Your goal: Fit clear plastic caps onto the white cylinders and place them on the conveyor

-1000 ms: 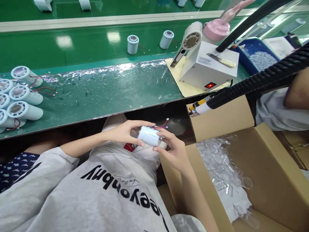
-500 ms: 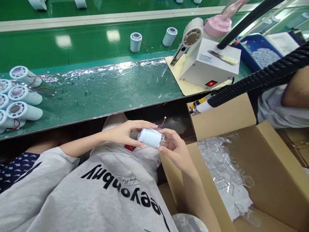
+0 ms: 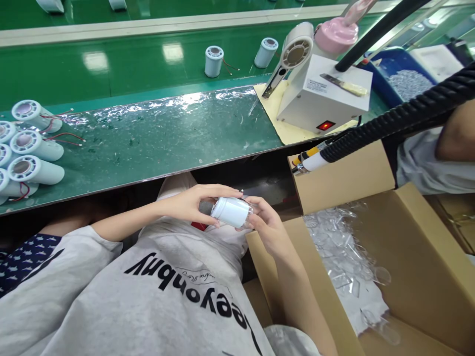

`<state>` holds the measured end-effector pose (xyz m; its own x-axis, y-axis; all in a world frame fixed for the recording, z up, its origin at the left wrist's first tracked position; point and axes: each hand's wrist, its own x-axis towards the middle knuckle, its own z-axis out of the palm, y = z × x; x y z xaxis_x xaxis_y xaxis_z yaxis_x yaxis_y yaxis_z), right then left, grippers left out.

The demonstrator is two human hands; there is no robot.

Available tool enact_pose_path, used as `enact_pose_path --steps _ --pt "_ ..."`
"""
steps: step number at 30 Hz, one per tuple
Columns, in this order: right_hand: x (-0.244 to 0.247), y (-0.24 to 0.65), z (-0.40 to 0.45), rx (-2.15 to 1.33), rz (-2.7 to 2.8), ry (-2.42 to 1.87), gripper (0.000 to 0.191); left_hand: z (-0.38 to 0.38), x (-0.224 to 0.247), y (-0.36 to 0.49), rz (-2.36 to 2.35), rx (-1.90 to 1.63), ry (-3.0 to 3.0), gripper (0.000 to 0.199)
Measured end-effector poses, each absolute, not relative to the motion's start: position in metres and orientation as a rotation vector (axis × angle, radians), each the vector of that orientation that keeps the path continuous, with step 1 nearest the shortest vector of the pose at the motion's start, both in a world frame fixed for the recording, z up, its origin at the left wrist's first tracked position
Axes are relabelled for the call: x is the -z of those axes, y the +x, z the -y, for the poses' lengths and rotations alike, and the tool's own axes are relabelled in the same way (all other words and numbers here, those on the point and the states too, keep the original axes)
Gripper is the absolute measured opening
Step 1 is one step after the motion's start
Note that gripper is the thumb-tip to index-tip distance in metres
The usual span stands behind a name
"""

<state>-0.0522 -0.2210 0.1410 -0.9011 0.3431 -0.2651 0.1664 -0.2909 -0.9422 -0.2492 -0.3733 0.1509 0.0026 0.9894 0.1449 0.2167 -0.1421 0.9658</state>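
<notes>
Just above the lap, the left hand (image 3: 193,203) is clamping a light-blue cylinder (image 3: 230,211), its fingers lying along the top and its thumb pressing from below. The right hand (image 3: 270,225) is pinching a clear plastic piece (image 3: 248,221) at the cylinder's right end, thumb and fingers bearing on opposite sides. A small connector (image 3: 242,191) is poking up behind the cylinder, between the two hands.

The thin lead is probably running the greatest risk: a fingertip catching it, or the clear piece trapping it, could be straining the joint. Uneven pressure could be cracking or tilting that piece, and the smooth, round body could be slipping towards the dark gap under the desk.

To the right, a cardboard box (image 3: 419,237) is holding loose clear plastic parts (image 3: 339,257). Ahead, the green desk (image 3: 159,133) is shining under the lights, with a cluster of similar cylinders (image 3: 35,170) lying at its left. At its right, a white machine (image 3: 334,94) is showing a lit red switch, and a knife (image 3: 345,85) is resting on top. Beyond, two more cylinders (image 3: 214,62) are standing on a green surface, while a co-worker's arm (image 3: 458,133) is showing at the right edge.
</notes>
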Motion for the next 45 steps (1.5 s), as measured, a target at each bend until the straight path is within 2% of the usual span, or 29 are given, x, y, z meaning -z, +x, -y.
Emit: enact_pose_path --steps 10,25,28,32,34,36,38,41,43,45 --pt "-0.14 -0.059 0.228 -2.499 1.718 -0.839 0.069 0.376 -0.148 -0.25 -1.285 -1.208 1.48 0.073" --pt "-0.137 -0.064 0.232 -2.876 1.606 -0.971 0.082 0.375 -0.147 -0.244 -1.316 -1.273 1.525 0.064" --pt "-0.133 -0.058 0.232 -2.699 1.742 -0.821 0.085 0.377 -0.153 -0.241 -1.367 -1.25 1.361 0.062" --pt "-0.134 -0.046 0.228 -1.956 2.051 -0.448 0.08 0.381 -0.158 -0.238 -1.348 -1.255 1.106 0.068" --pt "-0.136 -0.042 0.225 -1.59 2.236 -0.243 0.063 0.381 -0.158 -0.237 -1.309 -1.228 1.013 0.071" --pt "-0.137 -0.04 0.223 -1.398 2.335 -0.123 0.042 0.381 -0.157 -0.238 -1.287 -1.178 0.966 0.073" --pt "-0.136 -0.039 0.222 -1.443 2.322 -0.141 0.04 0.38 -0.158 -0.239 -1.29 -1.158 1.015 0.077" --pt "-0.134 -0.039 0.225 -1.795 2.143 -0.321 0.052 0.379 -0.16 -0.242 -1.286 -1.187 1.191 0.08" --pt "-0.133 -0.039 0.227 -1.979 2.004 -0.4 0.05 0.379 -0.16 -0.243 -1.248 -1.193 1.217 0.077" --pt "-0.133 -0.038 0.228 -2.023 1.963 -0.437 0.046 0.38 -0.159 -0.243 -1.191 -1.179 1.14 0.076"
